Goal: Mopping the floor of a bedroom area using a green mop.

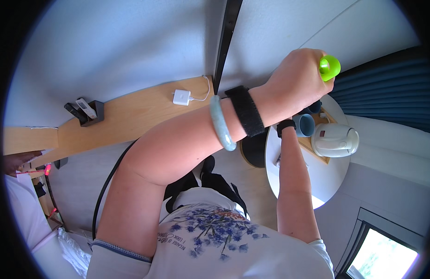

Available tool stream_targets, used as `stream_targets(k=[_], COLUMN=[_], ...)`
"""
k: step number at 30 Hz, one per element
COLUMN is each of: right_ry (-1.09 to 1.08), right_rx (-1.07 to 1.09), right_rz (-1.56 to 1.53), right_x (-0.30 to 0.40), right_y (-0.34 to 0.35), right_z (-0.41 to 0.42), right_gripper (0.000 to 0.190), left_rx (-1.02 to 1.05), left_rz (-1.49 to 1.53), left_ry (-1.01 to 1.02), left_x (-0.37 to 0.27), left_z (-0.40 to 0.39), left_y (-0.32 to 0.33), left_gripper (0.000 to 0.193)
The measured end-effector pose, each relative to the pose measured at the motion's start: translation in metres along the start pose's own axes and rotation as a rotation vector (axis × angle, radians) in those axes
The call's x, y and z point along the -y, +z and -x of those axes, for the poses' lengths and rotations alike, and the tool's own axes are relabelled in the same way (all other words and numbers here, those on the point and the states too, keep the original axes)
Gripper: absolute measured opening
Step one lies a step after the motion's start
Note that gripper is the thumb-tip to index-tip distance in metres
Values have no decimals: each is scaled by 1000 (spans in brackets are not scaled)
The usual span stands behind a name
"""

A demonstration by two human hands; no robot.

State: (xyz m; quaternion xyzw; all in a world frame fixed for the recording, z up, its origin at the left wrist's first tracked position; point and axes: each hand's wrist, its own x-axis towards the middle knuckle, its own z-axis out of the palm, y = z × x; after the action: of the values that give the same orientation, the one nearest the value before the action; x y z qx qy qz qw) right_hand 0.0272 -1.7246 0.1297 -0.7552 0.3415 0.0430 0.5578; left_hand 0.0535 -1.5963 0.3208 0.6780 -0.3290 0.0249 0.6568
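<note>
My left hand [300, 78] is raised across in front of me, its fingers closed around a bright green plastic handle [330, 68] with a hole in its end. The rest of that object is hidden by the fist. Below it my right arm reaches over the white oval table [326, 188]. Only a sliver of my right hand [288, 119] shows past the black wristband; the fingers are hidden behind my left hand. Close to it stands a blue-grey mug [305, 125], with a darker mug [312, 107] behind. A white electric kettle [335, 140] rests on a wooden tray [325, 159].
Along the wall runs a wooden ledge [141, 104] bearing a white charger [181, 97] and a dark holder [92, 114] with two remotes. A dark blue curtain [382, 87] hangs beyond the table. Beside the table is a black round-edged seat or stool [254, 150]. Another person [23, 209] is at far left.
</note>
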Motion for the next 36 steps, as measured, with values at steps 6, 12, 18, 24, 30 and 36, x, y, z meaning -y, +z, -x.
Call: stream_targets(k=[6,12,18,24,30,36], right_ry=[24,-206,-184,-234,-196,-262], right_rx=[149,148,-39,-185,-263,-209], right_rz=[-5,219,206,287,295,313], right_x=[-21,-27,-44,-42,-29,-51], right_y=[36,92,108,85,64,84], right_z=[20,60,65,63,44,21], right_gripper=[13,21,18,16,19,19], left_rx=[20,-153,-53,213,390,-53], left_rz=[6,-68,35,151,100,205], left_ry=[-136,-249,-240,7,43,-245], left_x=[-21,-39,-36,-31,-16,-13], left_z=[29,82,96,71,52,59], left_y=[-32,-87,-103,-83,-69,-70], left_gripper=[13,12,7,6,14,18])
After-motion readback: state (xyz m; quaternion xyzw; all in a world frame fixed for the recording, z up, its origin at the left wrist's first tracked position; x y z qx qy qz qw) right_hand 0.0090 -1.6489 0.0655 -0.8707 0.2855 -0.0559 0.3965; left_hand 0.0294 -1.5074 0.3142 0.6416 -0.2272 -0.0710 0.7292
